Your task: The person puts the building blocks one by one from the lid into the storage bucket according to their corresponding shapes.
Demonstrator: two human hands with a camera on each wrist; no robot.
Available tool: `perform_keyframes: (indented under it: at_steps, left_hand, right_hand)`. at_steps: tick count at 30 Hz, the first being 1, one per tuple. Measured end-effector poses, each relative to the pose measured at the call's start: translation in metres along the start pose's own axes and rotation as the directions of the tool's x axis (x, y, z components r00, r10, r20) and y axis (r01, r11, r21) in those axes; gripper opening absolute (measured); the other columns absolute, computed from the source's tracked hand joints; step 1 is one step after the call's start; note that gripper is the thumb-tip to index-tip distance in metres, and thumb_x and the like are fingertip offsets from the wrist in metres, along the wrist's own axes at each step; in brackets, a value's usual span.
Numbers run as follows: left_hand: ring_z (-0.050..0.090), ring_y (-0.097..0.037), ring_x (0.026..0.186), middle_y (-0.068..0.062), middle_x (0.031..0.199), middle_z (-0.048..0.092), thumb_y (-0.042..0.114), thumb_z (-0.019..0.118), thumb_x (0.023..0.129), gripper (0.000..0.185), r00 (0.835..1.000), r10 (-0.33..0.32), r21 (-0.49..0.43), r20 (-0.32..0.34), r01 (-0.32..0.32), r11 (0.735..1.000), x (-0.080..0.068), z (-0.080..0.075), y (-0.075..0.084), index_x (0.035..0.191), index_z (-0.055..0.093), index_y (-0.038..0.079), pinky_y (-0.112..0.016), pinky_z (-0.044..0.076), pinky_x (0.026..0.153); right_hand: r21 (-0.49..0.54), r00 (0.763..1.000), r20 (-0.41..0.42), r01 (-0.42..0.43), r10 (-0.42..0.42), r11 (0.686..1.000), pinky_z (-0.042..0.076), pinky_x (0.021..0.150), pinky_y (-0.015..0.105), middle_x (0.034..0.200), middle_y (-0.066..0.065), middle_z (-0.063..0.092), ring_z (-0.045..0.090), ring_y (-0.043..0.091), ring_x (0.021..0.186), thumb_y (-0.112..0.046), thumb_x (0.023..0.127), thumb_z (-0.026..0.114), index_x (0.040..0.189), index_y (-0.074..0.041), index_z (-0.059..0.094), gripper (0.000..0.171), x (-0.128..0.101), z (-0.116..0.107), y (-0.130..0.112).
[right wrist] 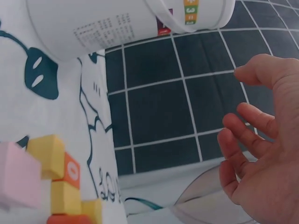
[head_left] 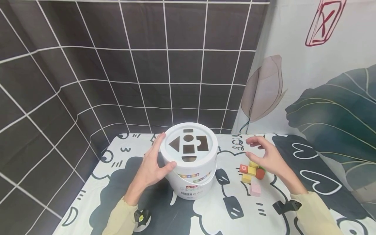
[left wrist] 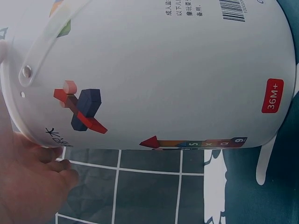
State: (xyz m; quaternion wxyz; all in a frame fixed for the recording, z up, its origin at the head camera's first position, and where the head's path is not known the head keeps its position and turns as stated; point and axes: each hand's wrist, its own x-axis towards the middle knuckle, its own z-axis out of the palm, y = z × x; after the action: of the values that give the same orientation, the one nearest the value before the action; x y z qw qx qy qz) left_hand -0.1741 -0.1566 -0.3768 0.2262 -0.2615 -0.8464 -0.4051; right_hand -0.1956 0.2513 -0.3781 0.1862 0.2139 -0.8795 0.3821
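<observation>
A white bucket (head_left: pixel 191 178) stands upright, its lid (head_left: pixel 176 160) pierced by several cut-out shapes, including a triangle and a circle. My left hand (head_left: pixel 152 163) rests against the left of the lid's rim, thumb at the front and fingers spread along the side. In the left wrist view, part of that hand (left wrist: pixel 35 182) shows beside the rim. My right hand (head_left: pixel 268 155) hovers apart from the bucket, fingers loosely bent and holding nothing. Below it lie small blocks: a red one marked 0 (head_left: pixel 243 168), a pink one (head_left: pixel 255 190), an orange-red round one (head_left: pixel 260 173) and several yellow ones (head_left: pixel 246 179).
A patterned white and dark cloth (head_left: pixel 205 212) covers the table. Behind it hangs a dark backdrop with white grid lines (head_left: pixel 147 68), and a leaf-printed curtain (head_left: pixel 293 71) hangs at the right. The bucket's pale handle (head_left: pixel 196 183) hangs down at its front.
</observation>
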Motion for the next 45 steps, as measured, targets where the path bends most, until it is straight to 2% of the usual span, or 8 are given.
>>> perform_keyframes:
  at_steps: [5,15,22,29,32,37,45]
  left_hand:
    - [0.033,-0.035,0.144,-0.015,0.158,0.035,0.054,0.067,0.084,0.093,1.000,-0.002,0.000,0.001,0.002,1.000,0.001,0.000,0.000,0.153,0.034,0.002,-0.060,0.029,0.111]
    - [0.033,-0.035,0.144,-0.016,0.158,0.035,0.050,0.068,0.083,0.092,1.000,0.005,-0.001,0.000,-0.005,1.000,0.000,0.000,0.000,0.153,0.033,0.000,-0.059,0.029,0.111]
    - [0.032,-0.034,0.144,-0.015,0.158,0.035,0.049,0.068,0.083,0.092,1.000,0.003,-0.002,0.002,-0.003,1.000,0.000,0.001,0.000,0.153,0.033,0.001,-0.059,0.029,0.111]
    - [0.033,-0.035,0.144,-0.016,0.158,0.035,0.051,0.067,0.083,0.092,1.000,0.000,-0.003,0.001,0.000,1.000,0.000,0.001,0.000,0.153,0.033,0.001,-0.060,0.029,0.111]
    - [0.033,-0.035,0.144,-0.016,0.157,0.035,0.051,0.067,0.083,0.092,1.000,-0.001,-0.004,0.001,0.001,1.000,0.000,0.001,0.000,0.153,0.033,0.001,-0.060,0.029,0.111]
    - [0.033,-0.035,0.144,-0.015,0.158,0.034,0.056,0.066,0.084,0.094,1.000,-0.008,-0.004,0.006,0.008,1.000,-0.001,0.001,-0.001,0.154,0.032,0.003,-0.061,0.029,0.110]
    - [0.034,-0.036,0.143,-0.015,0.158,0.034,0.061,0.064,0.084,0.096,1.000,-0.012,0.000,0.006,0.012,1.000,-0.001,0.001,0.000,0.155,0.032,0.004,-0.062,0.030,0.109]
  right_hand:
    - [-0.008,1.000,-0.005,-0.031,0.030,1.000,0.040,0.086,0.031,0.114,0.013,0.065,0.054,0.021,0.103,-0.004,0.083,0.077,0.120,-0.002,0.061,0.040,-0.011,-0.002,0.007]
    - [-0.012,0.994,0.006,-0.106,0.106,0.994,0.042,0.086,0.024,0.115,0.012,0.064,0.052,0.006,0.103,-0.006,0.084,0.077,0.122,-0.002,0.060,0.042,-0.032,-0.002,0.016]
    - [-0.022,0.991,0.014,-0.134,0.134,0.991,0.044,0.080,0.024,0.112,0.013,0.065,0.056,0.015,0.098,-0.005,0.083,0.077,0.121,-0.001,0.060,0.042,-0.046,0.001,0.018]
    - [0.002,0.995,-0.009,-0.098,0.098,0.995,0.045,0.077,0.023,0.104,0.005,0.066,0.057,0.007,0.091,0.001,0.077,0.079,0.115,0.000,0.063,0.041,-0.061,0.006,0.025]
    - [0.001,0.995,-0.019,-0.096,0.096,0.995,0.045,0.075,0.022,0.104,0.007,0.066,0.058,0.008,0.089,0.002,0.076,0.080,0.114,0.001,0.064,0.042,-0.066,0.007,0.028]
    - [-0.034,0.991,-0.008,-0.131,0.131,0.991,0.046,0.074,0.025,0.105,0.008,0.067,0.058,0.018,0.091,-0.002,0.076,0.082,0.115,-0.001,0.064,0.043,-0.073,0.007,0.031]
    - [-0.046,0.981,0.015,-0.190,0.191,0.981,0.048,0.073,0.029,0.105,0.006,0.067,0.059,0.018,0.091,-0.006,0.077,0.084,0.118,-0.005,0.064,0.046,-0.085,0.010,0.037]
